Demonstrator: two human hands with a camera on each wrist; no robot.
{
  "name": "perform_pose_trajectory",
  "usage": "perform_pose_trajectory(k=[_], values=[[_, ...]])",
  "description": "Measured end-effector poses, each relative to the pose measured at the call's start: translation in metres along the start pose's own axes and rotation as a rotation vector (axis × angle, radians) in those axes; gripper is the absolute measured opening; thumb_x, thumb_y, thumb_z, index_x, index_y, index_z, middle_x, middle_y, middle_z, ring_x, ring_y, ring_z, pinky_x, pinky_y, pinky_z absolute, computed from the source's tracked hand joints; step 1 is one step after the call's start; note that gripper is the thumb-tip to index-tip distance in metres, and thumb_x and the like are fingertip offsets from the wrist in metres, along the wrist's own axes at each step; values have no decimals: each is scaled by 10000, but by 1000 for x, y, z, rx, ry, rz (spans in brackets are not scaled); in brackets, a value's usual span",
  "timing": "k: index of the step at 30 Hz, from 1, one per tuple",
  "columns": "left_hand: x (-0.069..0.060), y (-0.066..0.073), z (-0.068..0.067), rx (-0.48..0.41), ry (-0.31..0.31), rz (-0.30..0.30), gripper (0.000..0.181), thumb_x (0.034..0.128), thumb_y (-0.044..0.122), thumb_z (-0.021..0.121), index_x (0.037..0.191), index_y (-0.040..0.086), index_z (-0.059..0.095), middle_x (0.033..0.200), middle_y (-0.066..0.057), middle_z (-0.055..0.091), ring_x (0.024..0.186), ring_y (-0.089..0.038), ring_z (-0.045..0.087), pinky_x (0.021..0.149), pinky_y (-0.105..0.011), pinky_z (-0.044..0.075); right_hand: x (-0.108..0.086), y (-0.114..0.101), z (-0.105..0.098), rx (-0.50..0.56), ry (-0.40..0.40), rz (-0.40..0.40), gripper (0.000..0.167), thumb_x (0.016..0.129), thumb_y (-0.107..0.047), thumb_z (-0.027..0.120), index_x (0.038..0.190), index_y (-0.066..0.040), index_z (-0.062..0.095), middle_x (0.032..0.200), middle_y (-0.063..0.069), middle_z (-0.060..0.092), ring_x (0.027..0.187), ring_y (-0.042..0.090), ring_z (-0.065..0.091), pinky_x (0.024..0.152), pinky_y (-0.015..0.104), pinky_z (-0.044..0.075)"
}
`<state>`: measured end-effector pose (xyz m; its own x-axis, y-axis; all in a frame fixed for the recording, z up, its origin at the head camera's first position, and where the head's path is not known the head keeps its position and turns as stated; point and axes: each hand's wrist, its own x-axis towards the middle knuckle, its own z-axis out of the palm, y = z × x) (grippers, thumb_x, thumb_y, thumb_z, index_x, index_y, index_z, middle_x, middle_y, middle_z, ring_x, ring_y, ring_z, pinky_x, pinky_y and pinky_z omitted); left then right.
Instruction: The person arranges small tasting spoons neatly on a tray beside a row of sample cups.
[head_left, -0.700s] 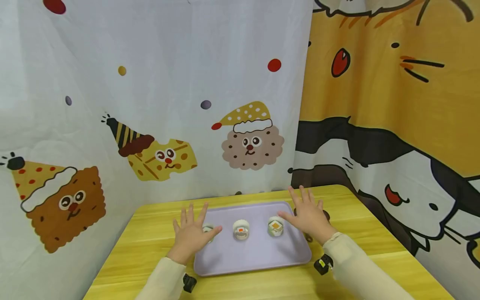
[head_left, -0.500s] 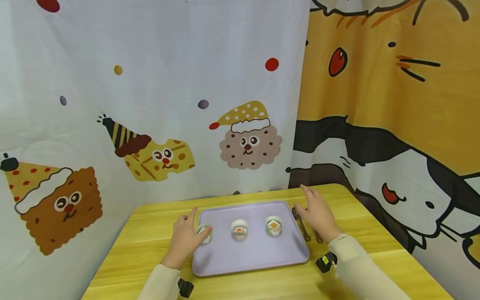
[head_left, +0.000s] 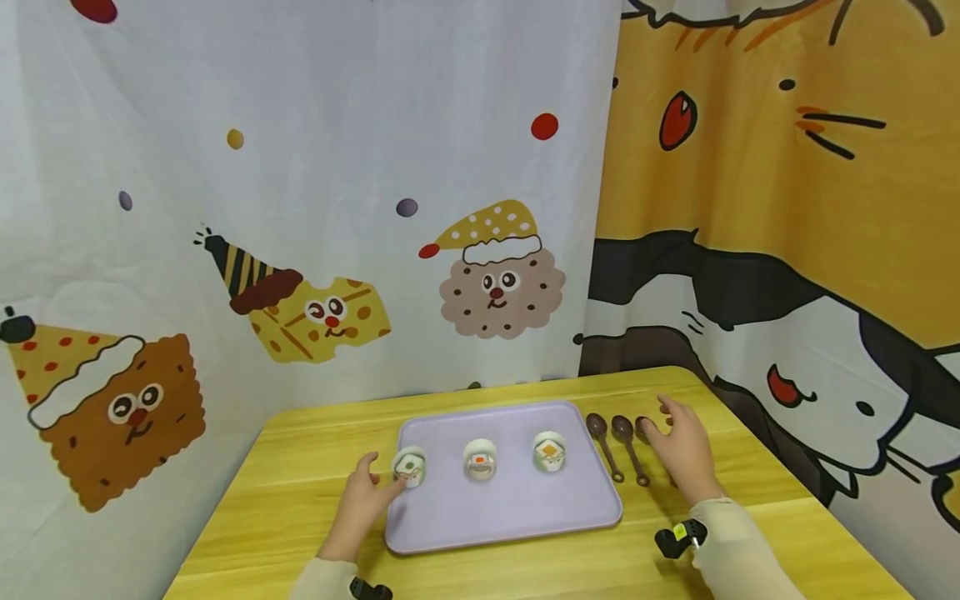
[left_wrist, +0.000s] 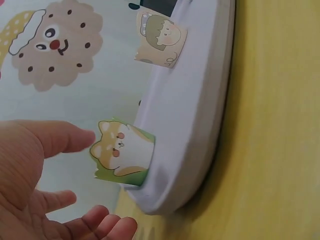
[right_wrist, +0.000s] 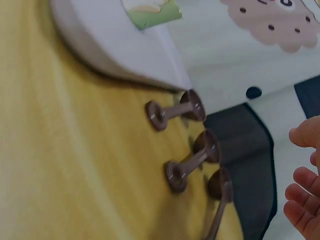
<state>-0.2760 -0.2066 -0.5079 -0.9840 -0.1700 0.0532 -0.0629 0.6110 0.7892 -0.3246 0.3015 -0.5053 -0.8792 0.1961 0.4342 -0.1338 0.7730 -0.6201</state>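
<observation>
My left hand (head_left: 360, 510) is at the left edge of the lilac tray (head_left: 517, 508), its thumb beside the leftmost paper cup (head_left: 409, 468). In the left wrist view, that cup (left_wrist: 125, 152) shows a dog picture, and thumb and fingers stand apart around its near side; contact cannot be told. My right hand (head_left: 685, 454) hovers over the rightmost brown spoon (head_left: 642, 428), holding nothing, fingers relaxed. Two more brown spoons, one nearer the tray (head_left: 603, 443) and a middle one (head_left: 628, 447), lie to its left. The right wrist view shows three spoons, the hand (right_wrist: 305, 175) at the right.
A middle cup (head_left: 480, 460) and a right cup (head_left: 550, 452) stand on the tray, each with a small patterned piece in it. The yellow wood-grain table (head_left: 300, 467) ends at a cartoon-printed curtain (head_left: 330, 125) behind and on the right.
My right hand has moved right, off the tray's edge, uncovering the spoons. My left hand has moved down and left, its spread fingers now bent, and the left cup shows more fully.
</observation>
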Motion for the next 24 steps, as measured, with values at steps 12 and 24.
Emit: perform_pose_trajectory(k=[12,24], values=[[0,-22,12,-38,-7,-28,650,769,52,786,1326,-140,512,960,-184,641,838,-279,629,700,-394,553,-17,31,11,-37,-54,113,546,904,-157,680,1336,137,523,1148,336,585,1000,476,592,821,577,494],[-3,-31,14,-75,22,7,479,711,-85,741,1175,-139,635,865,-113,666,806,-232,624,710,-387,545,-27,48,14,-89,-101,143,512,891,-139,685,1300,140,553,1086,303,633,997,463,602,874,604,461]])
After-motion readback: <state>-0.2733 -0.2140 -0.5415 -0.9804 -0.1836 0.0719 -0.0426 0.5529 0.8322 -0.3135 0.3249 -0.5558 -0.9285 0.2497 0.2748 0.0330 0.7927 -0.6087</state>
